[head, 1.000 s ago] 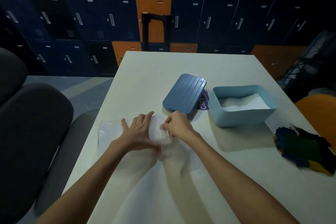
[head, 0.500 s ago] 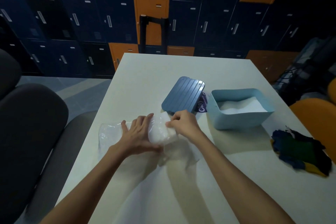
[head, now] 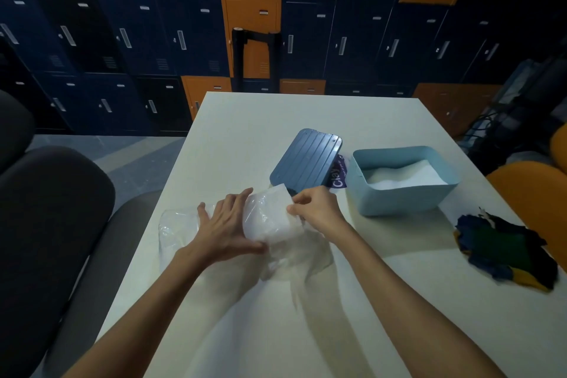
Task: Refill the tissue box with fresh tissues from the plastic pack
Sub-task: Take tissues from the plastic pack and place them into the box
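Note:
A clear plastic pack (head: 181, 228) lies crumpled on the white table (head: 337, 331) in front of me. A white stack of tissues (head: 268, 216) sticks out of its right end. My left hand (head: 227, 227) lies flat on the pack with straight fingers and its thumb against the stack. My right hand (head: 316, 209) pinches the stack's right edge. The light blue tissue box (head: 402, 198) stands open to the right, with white tissues inside. Its darker blue ribbed lid (head: 306, 163) lies loose between the hands and the box.
A purple label (head: 339, 176) peeks out from under the lid. A dark blue, green and yellow cloth (head: 506, 250) lies at the table's right edge. A grey chair (head: 52, 224) stands to the left, an orange seat (head: 534, 193) to the right. Lockers line the back wall.
The tissue stack has slid further out of the plastic pack and its right end has lifted. My right hand has moved slightly right and up with it.

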Tool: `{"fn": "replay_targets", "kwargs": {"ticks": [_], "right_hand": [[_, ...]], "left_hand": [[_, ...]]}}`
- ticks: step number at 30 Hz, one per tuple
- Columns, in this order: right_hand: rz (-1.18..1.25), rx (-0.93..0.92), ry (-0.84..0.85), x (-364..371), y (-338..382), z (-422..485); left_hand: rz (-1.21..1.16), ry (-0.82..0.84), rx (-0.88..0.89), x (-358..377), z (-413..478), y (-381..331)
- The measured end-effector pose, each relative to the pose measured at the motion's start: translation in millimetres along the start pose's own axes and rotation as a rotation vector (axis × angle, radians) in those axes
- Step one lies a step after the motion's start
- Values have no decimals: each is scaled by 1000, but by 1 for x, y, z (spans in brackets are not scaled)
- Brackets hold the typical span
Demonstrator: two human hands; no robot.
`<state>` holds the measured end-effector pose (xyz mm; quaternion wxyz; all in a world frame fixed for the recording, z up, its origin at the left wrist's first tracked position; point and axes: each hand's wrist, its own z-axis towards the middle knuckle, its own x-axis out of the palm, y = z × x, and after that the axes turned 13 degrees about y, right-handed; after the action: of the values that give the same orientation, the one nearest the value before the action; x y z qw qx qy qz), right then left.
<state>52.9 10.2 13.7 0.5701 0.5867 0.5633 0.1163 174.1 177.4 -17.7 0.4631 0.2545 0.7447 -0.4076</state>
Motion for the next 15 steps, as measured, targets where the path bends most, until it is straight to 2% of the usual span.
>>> {"fn": "replay_targets", "kwargs": {"ticks": [7,11,15], "right_hand": [[-510,-196,-179,15,13,-10],[-523,-258,-171,22,16,-12],[-358,-190,-58,20,19,-9]], "left_hand": [[31,17,-21,2,1,-4],[42,37,-18,3,4,-9],[25,17,-5,6,3,-13]]}}
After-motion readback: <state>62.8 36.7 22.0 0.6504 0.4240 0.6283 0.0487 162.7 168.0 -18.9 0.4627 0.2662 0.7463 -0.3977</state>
